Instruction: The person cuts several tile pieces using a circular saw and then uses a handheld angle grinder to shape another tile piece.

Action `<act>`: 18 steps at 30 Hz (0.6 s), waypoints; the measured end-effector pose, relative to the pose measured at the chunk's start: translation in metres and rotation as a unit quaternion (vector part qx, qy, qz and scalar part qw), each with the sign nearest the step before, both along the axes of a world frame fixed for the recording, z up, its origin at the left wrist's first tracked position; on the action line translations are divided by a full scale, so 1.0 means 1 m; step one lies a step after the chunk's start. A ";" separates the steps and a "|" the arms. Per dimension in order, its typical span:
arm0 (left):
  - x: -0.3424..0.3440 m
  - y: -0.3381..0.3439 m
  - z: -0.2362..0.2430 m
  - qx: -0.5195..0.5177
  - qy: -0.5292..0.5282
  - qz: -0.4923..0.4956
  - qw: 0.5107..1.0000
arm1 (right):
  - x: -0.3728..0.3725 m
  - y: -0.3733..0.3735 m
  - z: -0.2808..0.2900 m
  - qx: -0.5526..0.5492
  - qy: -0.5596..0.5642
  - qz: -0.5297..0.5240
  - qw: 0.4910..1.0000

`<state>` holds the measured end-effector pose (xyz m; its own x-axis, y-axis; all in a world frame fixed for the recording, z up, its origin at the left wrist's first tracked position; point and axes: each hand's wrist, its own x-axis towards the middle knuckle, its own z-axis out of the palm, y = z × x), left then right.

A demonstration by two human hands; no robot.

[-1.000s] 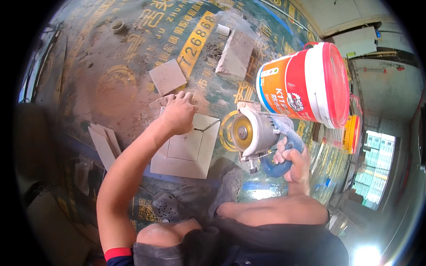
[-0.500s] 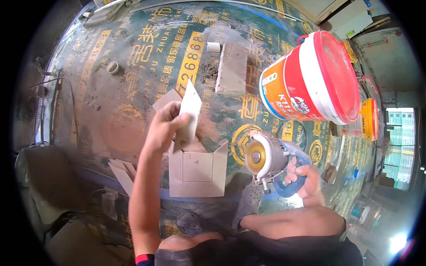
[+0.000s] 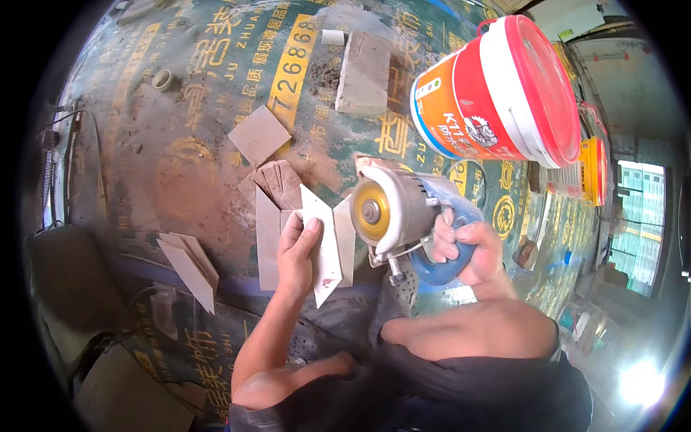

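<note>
Fingers of left hand [image 3: 299,248] pinch tile piece [image 3: 324,248] upright; right hand [image 3: 471,248] grips cutter [image 3: 396,212] handle.

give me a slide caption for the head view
Left hand holds a pale triangular tile offcut beside the grey handheld disc cutter gripped by the right hand.

Building site, tile offcuts [image 3: 260,134], paint bucket [image 3: 497,93]

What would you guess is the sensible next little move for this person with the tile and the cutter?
Probably bring the tile piece in the left hand to the cutter's disc, or steady it first. The right hand already grips the handheld cutter, and the lifted tile's edge sits just beside the disc.
</note>
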<state>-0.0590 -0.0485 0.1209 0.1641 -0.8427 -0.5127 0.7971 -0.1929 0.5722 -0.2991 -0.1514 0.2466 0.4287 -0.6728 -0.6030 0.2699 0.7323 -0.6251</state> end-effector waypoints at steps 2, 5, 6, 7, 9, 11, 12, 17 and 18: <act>-0.008 0.008 -0.005 -0.019 -0.018 -0.024 0.999 | 0.003 0.001 -0.003 -0.034 0.013 0.020 0.999; -0.018 0.013 -0.006 -0.072 -0.077 -0.036 0.994 | 0.012 0.002 0.002 -0.062 0.045 0.035 0.996; -0.019 0.014 -0.006 -0.073 -0.082 -0.037 0.993 | 0.012 0.001 0.003 -0.072 0.056 0.042 0.995; -0.020 0.015 -0.005 -0.074 -0.087 -0.039 0.993 | 0.012 0.001 0.002 -0.075 0.058 0.050 0.994; -0.021 0.017 -0.006 -0.072 -0.095 -0.046 0.992 | 0.015 0.001 0.004 -0.080 0.069 0.052 0.993; -0.018 0.017 -0.008 -0.070 -0.099 -0.057 0.991 | 0.018 0.002 0.005 -0.085 0.075 0.052 0.992; -0.019 0.017 -0.008 -0.069 -0.105 -0.054 0.991 | 0.019 0.002 0.006 -0.086 0.075 0.051 0.992; -0.025 0.013 -0.007 -0.062 -0.127 -0.052 0.989 | 0.016 0.002 0.007 -0.090 0.074 0.059 0.991; -0.026 0.013 -0.008 -0.063 -0.128 -0.055 0.988 | 0.016 0.002 0.009 -0.089 0.074 0.059 0.992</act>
